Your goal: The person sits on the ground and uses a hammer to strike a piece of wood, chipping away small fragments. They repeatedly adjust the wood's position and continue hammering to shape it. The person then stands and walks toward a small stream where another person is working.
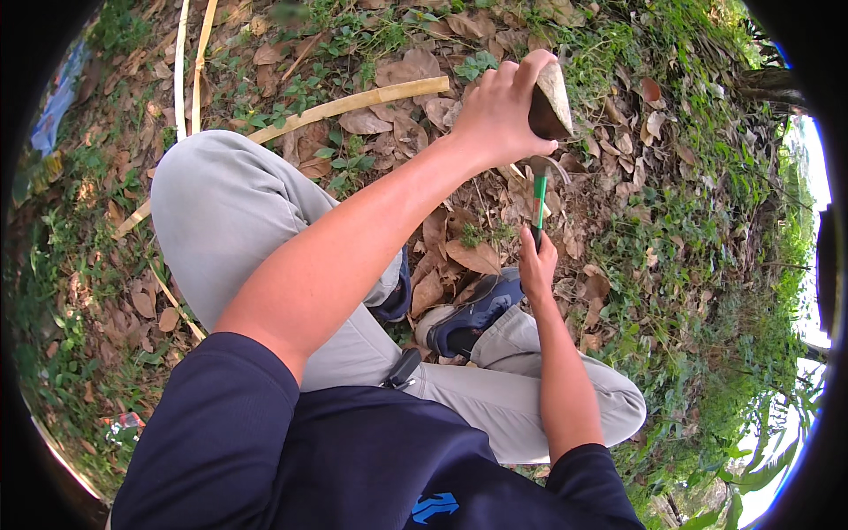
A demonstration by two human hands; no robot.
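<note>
Though green-handled, tool (540,199) vague at one end, block (554,99) part-hidden.

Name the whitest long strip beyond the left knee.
The leftmost strip: it looks nearly white, while its neighbour and the slanting strip pointing toward the left hand are yellowish.

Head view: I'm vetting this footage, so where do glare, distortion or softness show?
Head view: black fisheye surround fills the corners; sky at the right rim is blown out white, bluish-fringed; blue sheet at far left looks soft; left hand looks fairly sharp.
</note>
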